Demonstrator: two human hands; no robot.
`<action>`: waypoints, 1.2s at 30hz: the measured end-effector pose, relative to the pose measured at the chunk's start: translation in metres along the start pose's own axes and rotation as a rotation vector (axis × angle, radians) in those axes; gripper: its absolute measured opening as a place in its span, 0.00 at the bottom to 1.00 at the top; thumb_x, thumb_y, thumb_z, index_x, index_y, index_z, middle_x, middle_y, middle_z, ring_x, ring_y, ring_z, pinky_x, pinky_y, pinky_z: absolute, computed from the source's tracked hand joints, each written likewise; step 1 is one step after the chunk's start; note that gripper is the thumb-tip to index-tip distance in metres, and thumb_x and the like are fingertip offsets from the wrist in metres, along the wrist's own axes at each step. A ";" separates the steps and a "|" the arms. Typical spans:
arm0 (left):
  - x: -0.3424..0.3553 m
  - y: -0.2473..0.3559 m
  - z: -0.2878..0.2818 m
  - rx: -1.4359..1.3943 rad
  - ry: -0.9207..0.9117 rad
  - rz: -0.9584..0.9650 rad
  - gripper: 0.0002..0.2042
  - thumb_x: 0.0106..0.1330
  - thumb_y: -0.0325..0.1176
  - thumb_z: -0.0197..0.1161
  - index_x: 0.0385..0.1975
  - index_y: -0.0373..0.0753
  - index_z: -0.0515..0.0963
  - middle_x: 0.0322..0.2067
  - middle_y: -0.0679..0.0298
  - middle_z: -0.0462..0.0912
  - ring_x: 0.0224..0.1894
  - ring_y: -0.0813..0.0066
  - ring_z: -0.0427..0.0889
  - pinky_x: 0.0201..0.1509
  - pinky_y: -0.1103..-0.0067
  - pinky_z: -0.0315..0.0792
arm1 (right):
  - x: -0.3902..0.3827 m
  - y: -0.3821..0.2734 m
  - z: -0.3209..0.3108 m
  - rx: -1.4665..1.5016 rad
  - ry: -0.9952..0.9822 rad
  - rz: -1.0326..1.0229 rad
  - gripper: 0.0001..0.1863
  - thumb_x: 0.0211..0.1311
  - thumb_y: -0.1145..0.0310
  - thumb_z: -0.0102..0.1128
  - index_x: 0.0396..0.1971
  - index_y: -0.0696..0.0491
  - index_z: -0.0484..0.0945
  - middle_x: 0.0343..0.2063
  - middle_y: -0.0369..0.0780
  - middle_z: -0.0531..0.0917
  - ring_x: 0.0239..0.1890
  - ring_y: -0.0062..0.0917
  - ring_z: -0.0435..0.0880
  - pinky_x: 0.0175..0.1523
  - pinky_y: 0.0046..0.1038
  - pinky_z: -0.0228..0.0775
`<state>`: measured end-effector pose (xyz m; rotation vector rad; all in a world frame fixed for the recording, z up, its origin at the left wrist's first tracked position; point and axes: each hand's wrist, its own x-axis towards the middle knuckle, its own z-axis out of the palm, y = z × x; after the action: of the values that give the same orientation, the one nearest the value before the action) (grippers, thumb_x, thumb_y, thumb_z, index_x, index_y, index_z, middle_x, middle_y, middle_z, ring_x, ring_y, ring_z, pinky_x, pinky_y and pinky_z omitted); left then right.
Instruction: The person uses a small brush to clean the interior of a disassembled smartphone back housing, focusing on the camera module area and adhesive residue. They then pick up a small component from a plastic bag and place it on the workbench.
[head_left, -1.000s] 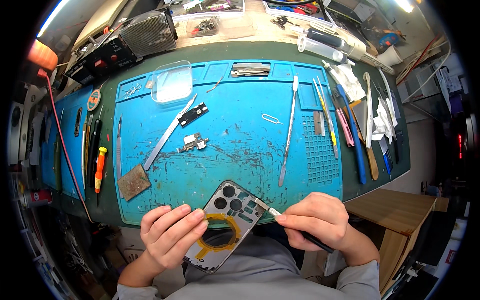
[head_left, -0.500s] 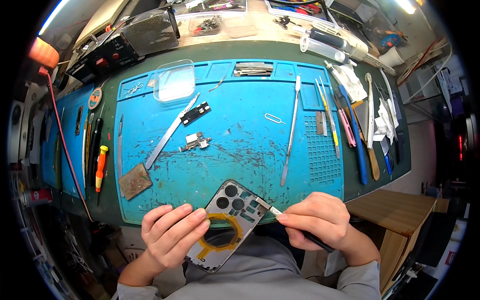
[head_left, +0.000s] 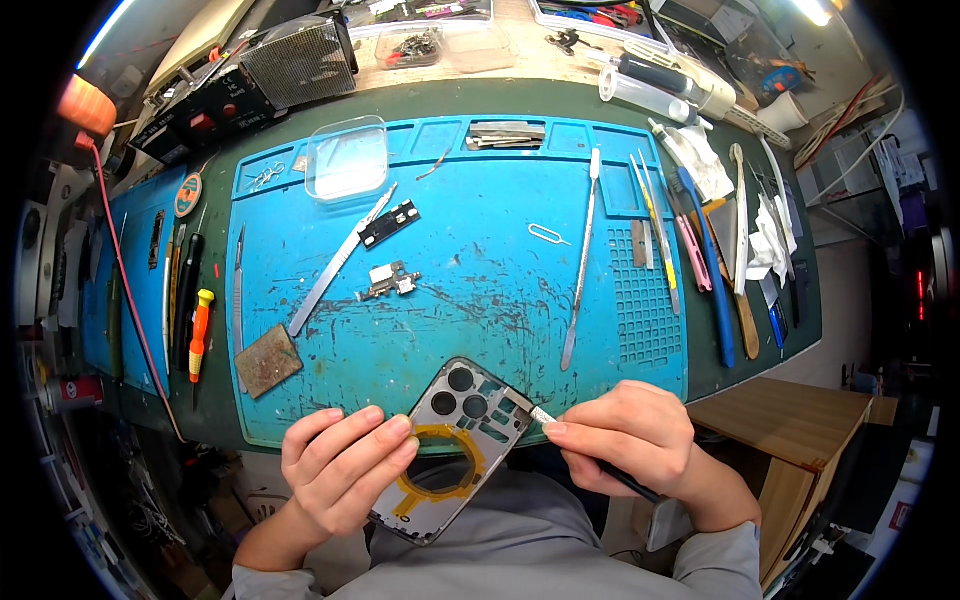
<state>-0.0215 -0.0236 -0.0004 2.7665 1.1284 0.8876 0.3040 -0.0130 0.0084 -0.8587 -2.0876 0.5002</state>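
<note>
From here, I'd judge the job partway along: the phone housing [head_left: 480, 428] looks stripped of most parts, and a black part [head_left: 387, 224] and a small metal part [head_left: 389, 281] lie loose on the blue mat [head_left: 450, 220]. The camera-end corner seems unfinished, with the flat-tipped tool [head_left: 543, 415] against it; how much remains I can't tell. The housing is held over the near edge of the worktop [head_left: 420, 97], about midway along. Its long axis slants, camera end away and rightward, other end toward the lap. The left hand [head_left: 345, 470] clasps its left long edge; the right hand [head_left: 632, 437] pinches the tool
</note>
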 end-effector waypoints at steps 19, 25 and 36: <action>0.001 -0.001 -0.001 -0.009 0.005 -0.006 0.09 0.67 0.30 0.70 0.44 0.44 0.91 0.49 0.67 0.92 0.53 0.72 0.88 0.60 0.72 0.75 | 0.010 -0.005 0.002 -0.033 -0.033 0.042 0.27 0.40 0.83 0.78 0.47 0.54 0.89 0.37 0.37 0.90 0.25 0.22 0.83 0.28 0.21 0.70; 0.001 -0.001 -0.001 -0.008 0.001 -0.004 0.09 0.67 0.30 0.70 0.45 0.44 0.91 0.49 0.67 0.93 0.53 0.72 0.88 0.61 0.72 0.75 | 0.012 -0.007 0.004 -0.054 -0.048 0.065 0.15 0.55 0.77 0.75 0.45 0.56 0.89 0.38 0.41 0.91 0.25 0.25 0.84 0.27 0.26 0.70; 0.002 -0.001 0.000 -0.007 0.017 -0.001 0.09 0.67 0.31 0.70 0.44 0.44 0.91 0.49 0.67 0.93 0.52 0.72 0.88 0.61 0.72 0.75 | 0.017 -0.007 0.010 -0.070 -0.025 0.076 0.23 0.46 0.77 0.81 0.47 0.54 0.90 0.39 0.36 0.90 0.25 0.21 0.82 0.27 0.23 0.70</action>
<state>-0.0213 -0.0217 -0.0001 2.7580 1.1260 0.9153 0.2857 -0.0061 0.0164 -0.9807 -2.1116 0.4824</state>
